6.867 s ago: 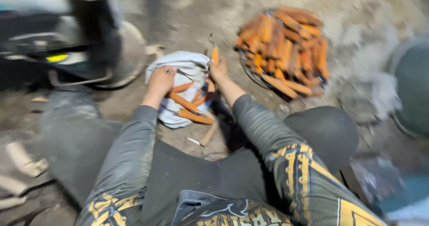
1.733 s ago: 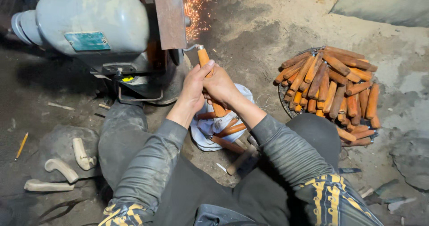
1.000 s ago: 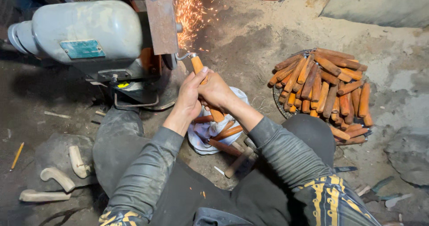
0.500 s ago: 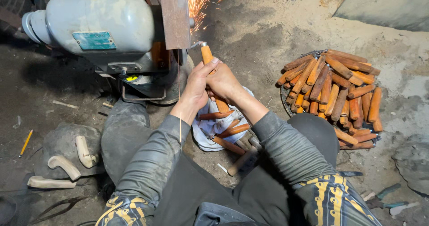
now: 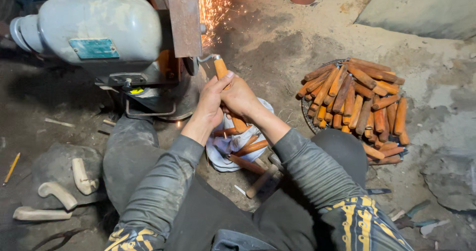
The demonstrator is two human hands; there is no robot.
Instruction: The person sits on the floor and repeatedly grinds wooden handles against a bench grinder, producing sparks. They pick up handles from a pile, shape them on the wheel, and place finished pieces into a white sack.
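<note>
An orange-handled tool [image 5: 219, 67] is pressed metal tip first against the grinder [image 5: 183, 20], just beyond the fingertips, and sparks [image 5: 215, 5] spray up and away from the point of contact. Both hands are clasped together around its wooden handle. The left hand [image 5: 210, 102] wraps it from the near left side, fingers curled tight and thumb lying along the handle. The right hand [image 5: 240, 94] closes over from the right, its fingers overlapping the left ones, so the two form one fist with only the upper end of the handle showing. Both wrists are bent forward and both forearms, in dark grimy sleeves [image 5: 163, 181], run up from the lap and converge at the tool.

Directly under the hands, on the dirt floor [image 5: 277, 37], lies a white cloth [image 5: 225, 149] with a few more orange handles [image 5: 248, 147] resting on it. A short wooden stick [image 5: 260, 181] lies just nearer the body than the cloth. To the right of the hands, well apart from them, a round wire basket [image 5: 310, 124] holds a heaped pile of orange handles [image 5: 359, 94]. To the left of the hands stands the grey motor housing [image 5: 94, 30] of the grinder, and further left and nearer, several pale curved wooden pieces [image 5: 59, 194] lie on the ground.
</note>
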